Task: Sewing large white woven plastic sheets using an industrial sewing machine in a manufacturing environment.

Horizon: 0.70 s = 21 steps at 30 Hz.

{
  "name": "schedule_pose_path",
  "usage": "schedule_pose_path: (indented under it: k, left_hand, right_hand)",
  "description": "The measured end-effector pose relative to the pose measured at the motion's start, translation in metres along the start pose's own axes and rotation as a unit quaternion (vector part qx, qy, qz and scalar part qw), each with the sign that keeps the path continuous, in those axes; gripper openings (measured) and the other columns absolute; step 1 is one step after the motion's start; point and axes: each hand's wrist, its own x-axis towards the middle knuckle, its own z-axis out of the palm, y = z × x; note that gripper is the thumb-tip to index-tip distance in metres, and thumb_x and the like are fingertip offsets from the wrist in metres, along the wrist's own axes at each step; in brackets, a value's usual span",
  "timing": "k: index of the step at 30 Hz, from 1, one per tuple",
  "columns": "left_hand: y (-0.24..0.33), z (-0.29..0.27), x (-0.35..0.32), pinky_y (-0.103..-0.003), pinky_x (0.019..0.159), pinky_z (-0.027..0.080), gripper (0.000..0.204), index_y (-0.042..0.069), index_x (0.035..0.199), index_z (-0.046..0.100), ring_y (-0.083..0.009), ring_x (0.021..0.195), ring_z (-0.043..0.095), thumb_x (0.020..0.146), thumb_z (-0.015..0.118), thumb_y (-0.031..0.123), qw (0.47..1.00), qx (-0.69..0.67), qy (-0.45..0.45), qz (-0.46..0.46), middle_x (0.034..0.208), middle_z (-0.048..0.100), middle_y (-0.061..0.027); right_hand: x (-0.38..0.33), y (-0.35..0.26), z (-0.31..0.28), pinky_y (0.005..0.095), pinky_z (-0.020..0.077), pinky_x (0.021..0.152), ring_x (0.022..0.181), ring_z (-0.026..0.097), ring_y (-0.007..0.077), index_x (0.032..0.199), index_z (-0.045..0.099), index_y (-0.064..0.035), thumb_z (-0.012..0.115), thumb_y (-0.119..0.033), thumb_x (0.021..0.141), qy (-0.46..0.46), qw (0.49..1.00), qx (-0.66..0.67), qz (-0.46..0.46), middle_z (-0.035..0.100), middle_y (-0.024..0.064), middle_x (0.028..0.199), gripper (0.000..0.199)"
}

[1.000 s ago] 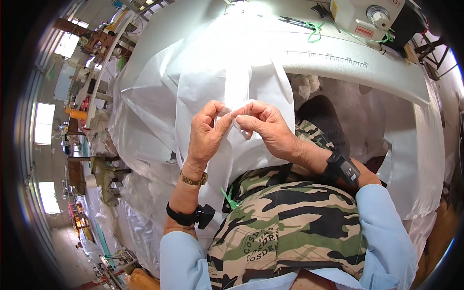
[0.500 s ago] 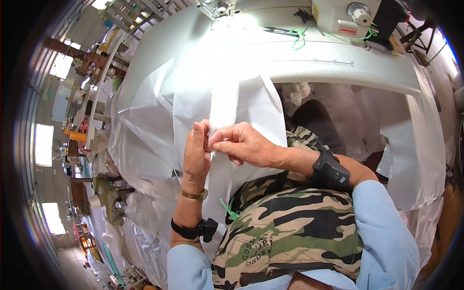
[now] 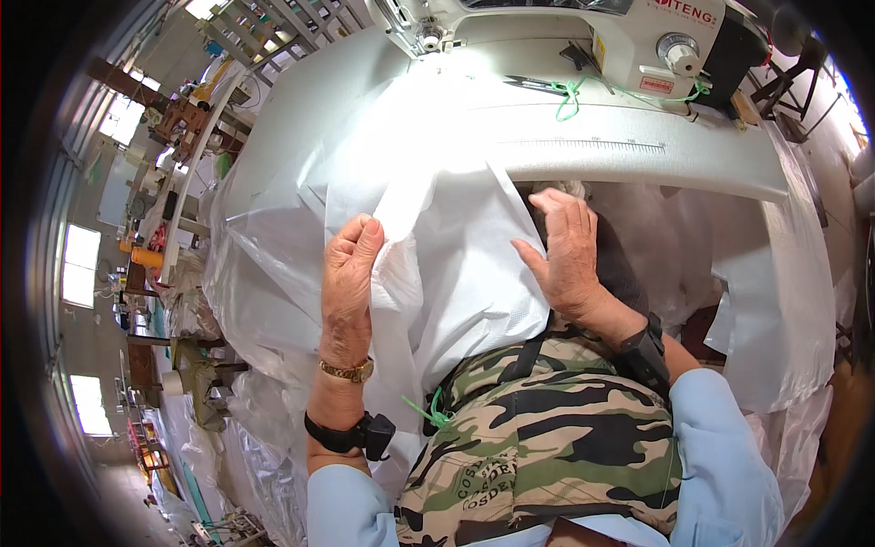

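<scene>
My left hand (image 3: 348, 269) pinches a white fabric strip (image 3: 406, 202) between thumb and fingers; its lower part hangs down past my palm toward my lap. Under and beside it spreads a large white sheet of cloth (image 3: 478, 264), which runs from the lit sewing area over the table edge onto my lap. Fingers spread and holding nothing, my right hand (image 3: 572, 251) hovers at the right border of that sheet. At the far end of the cloth stands a sewing machine (image 3: 629, 46), its lamp washing out the cloth near the needle.
Dark snips (image 3: 536, 85) and a loop of green cord (image 3: 570, 98) lie on the machine table (image 3: 638, 164), which has a printed ruler scale. Clear plastic sheeting (image 3: 784, 301) drapes at the right. Cluttered shelves and an orange thread cone (image 3: 146, 257) stand at the left.
My hands were together at the strip; now they are apart. The right has let go and moved right, its fingers opening. The left has shifted slightly left, drawing the strip aslant.
</scene>
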Motion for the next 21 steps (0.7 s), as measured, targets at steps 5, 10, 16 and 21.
schedule_pose_path:
  k: [5, 10, 16, 21]
  left_hand:
    - [-0.006, 0.004, -0.001, -0.016, 0.06, 0.042, 0.015, 0.006, 0.085, 0.062, 0.0009, 0.066, 0.05, 0.1, 0.063, 0.01, 0.997, 0.041, -0.058, 0.007, 0.076, 0.06, 0.0066]
    - [0.001, -0.012, 0.001, -0.016, 0.06, 0.046, 0.007, 0.002, 0.091, 0.065, 0.0006, 0.067, 0.057, 0.094, 0.07, 0.007, 0.995, 0.073, -0.065, 0.024, 0.079, 0.067, 0.0031]
    - [-0.004, -0.006, -0.004, -0.016, 0.06, 0.046, 0.012, 0.002, 0.096, 0.064, -0.0003, 0.068, 0.058, 0.091, 0.074, 0.009, 0.993, 0.081, -0.09, 0.018, 0.081, 0.068, 0.0016]
    - [-0.015, 0.001, -0.006, -0.016, 0.062, 0.043, 0.013, 0.003, 0.095, 0.063, 0.0003, 0.07, 0.055, 0.095, 0.071, 0.014, 0.997, 0.02, -0.068, -0.009, 0.081, 0.066, 0.0027]
  right_hand:
    - [-0.009, 0.019, 0.002, 0.0439, 0.0487, 0.072, 0.074, 0.061, 0.0388, 0.105, 0.06, -0.0006, 0.067, -0.013, 0.087, -0.22, 0.956, 0.059, 0.186, 0.061, 0.021, 0.081, 0.023]
    - [0.031, 0.013, -0.001, 0.0458, 0.0488, 0.072, 0.078, 0.062, 0.0371, 0.105, 0.06, 0.0014, 0.066, -0.013, 0.089, -0.122, 0.992, 0.038, 0.015, 0.062, 0.0179, 0.084, 0.022]
    - [0.063, -0.038, 0.012, 0.0375, 0.0504, 0.067, 0.073, 0.063, 0.0277, 0.098, 0.064, 0.0031, 0.064, -0.021, 0.094, -0.118, 0.943, 0.311, 0.017, 0.065, 0.0166, 0.085, 0.024]
    - [0.08, -0.051, 0.054, 0.0294, 0.0504, 0.066, 0.072, 0.059, 0.0121, 0.092, 0.066, -0.0001, 0.07, -0.032, 0.092, -0.25, 0.842, 0.375, 0.296, 0.062, 0.0047, 0.076, 0.032]
